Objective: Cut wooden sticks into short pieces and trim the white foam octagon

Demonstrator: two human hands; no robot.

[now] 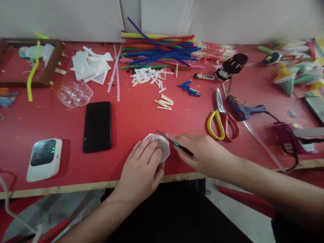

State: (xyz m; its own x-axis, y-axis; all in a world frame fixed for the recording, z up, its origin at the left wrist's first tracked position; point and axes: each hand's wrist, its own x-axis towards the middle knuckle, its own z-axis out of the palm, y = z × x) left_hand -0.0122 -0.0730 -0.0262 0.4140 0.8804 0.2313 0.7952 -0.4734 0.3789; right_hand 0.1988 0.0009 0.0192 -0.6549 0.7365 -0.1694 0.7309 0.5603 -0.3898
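My left hand point(143, 165) lies over a white many-sided piece point(165, 147) near the table's front edge, fingers pressing on it and the thumb at its lower side. To its right, my right hand point(199, 152) is closed around a black craft knife point(183, 147) with a green part. The blade points up and left, its tip at the upper right edge of the white piece. Whether the tip touches it I cannot tell.
On the red table point(136, 118) are a black phone point(97, 126), a white device point(45, 158), scissors point(222, 118), a glue gun point(243, 107), short sticks point(165, 102), white scraps point(91, 65) and coloured pipe cleaners point(159, 50). A cord runs at the right.
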